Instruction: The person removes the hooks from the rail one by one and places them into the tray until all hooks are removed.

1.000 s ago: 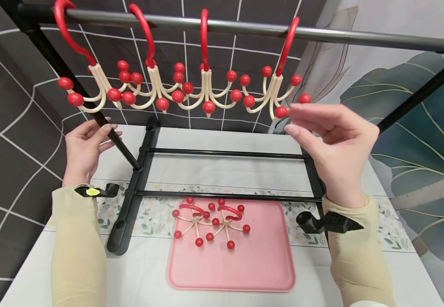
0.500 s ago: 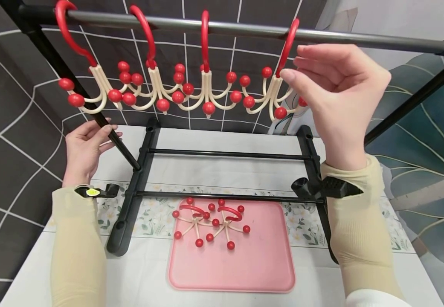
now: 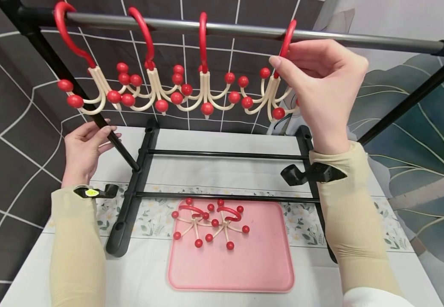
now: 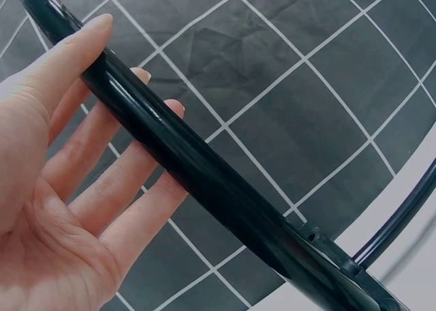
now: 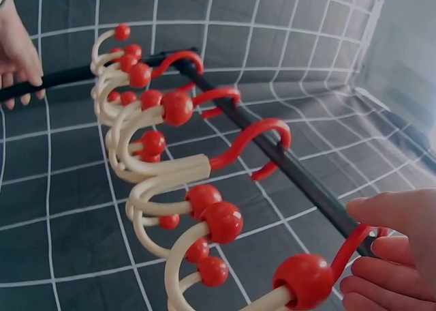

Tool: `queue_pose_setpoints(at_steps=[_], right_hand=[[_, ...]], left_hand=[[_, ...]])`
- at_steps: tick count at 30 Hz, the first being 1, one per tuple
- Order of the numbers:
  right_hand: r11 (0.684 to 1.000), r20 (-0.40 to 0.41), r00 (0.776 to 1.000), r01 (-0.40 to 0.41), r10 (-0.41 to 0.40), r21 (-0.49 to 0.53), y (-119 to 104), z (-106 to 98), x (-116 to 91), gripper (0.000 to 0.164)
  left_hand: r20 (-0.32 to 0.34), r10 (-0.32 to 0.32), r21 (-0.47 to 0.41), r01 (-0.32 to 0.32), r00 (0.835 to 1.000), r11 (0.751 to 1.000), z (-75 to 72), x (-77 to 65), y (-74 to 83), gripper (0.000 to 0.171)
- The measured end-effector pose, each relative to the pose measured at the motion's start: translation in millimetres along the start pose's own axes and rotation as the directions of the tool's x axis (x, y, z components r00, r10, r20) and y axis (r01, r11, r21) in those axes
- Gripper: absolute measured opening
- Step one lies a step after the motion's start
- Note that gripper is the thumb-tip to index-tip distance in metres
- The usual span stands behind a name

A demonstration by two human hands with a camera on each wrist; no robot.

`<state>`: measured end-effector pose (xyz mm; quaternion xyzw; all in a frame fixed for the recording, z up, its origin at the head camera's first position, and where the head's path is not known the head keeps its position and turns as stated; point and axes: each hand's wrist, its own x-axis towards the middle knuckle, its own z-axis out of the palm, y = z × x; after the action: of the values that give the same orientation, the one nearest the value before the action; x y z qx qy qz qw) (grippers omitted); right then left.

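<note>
Four cream, red-hooked, ball-tipped hangers [image 3: 205, 83] hang from a grey metal bar [image 3: 245, 30]. The right hand [image 3: 327, 83] pinches the rightmost curved red hook [image 3: 290, 34] between thumb and fingers; the left hand [image 3: 85, 147] grips a slanting black tubular post [image 3: 120, 148]. Two matching hangers [image 3: 226, 222] lie near the far edge of a pink rectangular tray [image 3: 252, 268] on the white counter [image 3: 137, 273].

We're getting a bright, fairly even picture from the head cam, with the white table [image 3: 137, 273] coming out pale and the metal rail [image 3: 245, 30] catching a soft sheen. Left wrist is dimmer and bluish, plus a white streak of glare along the black pole [image 4: 191, 164]. Right wrist looks hazy, though the red ball [image 5: 306, 278] has shiny spots. The grid lines [image 4: 303, 58] bow in both wrist shots, maybe partly lens distortion.
</note>
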<state>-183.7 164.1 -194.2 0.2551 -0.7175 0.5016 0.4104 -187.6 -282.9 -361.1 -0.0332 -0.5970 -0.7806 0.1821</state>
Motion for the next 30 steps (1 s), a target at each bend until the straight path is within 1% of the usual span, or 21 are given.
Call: queue_pose_setpoints(at_steps=[2,4,9,12,16,19,22,24,25,28,30], right_hand=[[0.999,-0.002,1.000,0.029,-0.030,-0.012,2.3,0.9,-0.1,0.026],[0.999,-0.007,0.999,0.042,-0.042,-0.025,3.5,1.7,-0.1,0.025],[0.998,-0.018,0.999,0.046,-0.046,-0.045,4.0,1.9,-0.7,0.024],[0.997,-0.017,0.998,0.055,-0.056,-0.053,4.0,0.6,-1.6,0.023],[0.997,-0.037,0.999,0.030,-0.032,-0.064,2.7,-0.8,-2.8,0.022],[0.997,-0.080,0.996,-0.041,0.036,-0.058,0.8,-0.7,-2.9,0.018],[0.996,-0.091,0.994,-0.058,0.052,-0.066,0.6,-1.6,-3.0,0.018],[0.996,-0.080,0.996,-0.043,0.037,-0.078,1.7,-2.7,-3.0,0.020],[0.996,-0.081,0.996,-0.049,0.043,-0.075,2.1,-3.0,-3.0,0.020],[0.995,-0.063,0.998,-0.023,0.017,-0.093,4.7,-4.9,-2.9,0.022],[0.995,-0.063,0.998,-0.030,0.024,-0.091,5.3,-5.1,-2.3,0.023]], left_hand=[[-0.001,0.000,0.005,0.000,1.000,1.000,-0.4,-0.1,-0.4,0.031],[0.000,0.001,0.010,-0.001,1.000,1.000,-0.6,0.1,-0.6,0.031],[0.004,0.004,0.022,-0.004,1.000,1.000,-1.1,1.1,-0.5,0.033],[0.007,0.005,0.026,-0.005,1.000,1.000,-1.5,1.6,-0.4,0.037],[0.010,0.002,0.021,-0.002,1.000,1.000,-2.2,2.5,-0.7,0.041],[0.013,0.005,0.018,-0.005,1.000,1.000,-3.0,3.6,-0.8,0.038],[0.015,0.009,0.015,-0.009,1.000,1.000,-3.7,4.5,-0.9,0.034],[0.013,0.006,0.015,-0.006,1.000,1.000,-3.9,4.4,-1.0,0.031],[0.011,0.003,0.015,-0.003,1.000,1.000,-3.9,4.3,-1.0,0.031],[0.004,-0.007,0.020,0.007,1.000,1.000,-3.5,3.8,-1.0,0.032],[0.000,-0.013,0.024,0.013,1.000,1.000,-3.1,3.5,-0.9,0.032]])
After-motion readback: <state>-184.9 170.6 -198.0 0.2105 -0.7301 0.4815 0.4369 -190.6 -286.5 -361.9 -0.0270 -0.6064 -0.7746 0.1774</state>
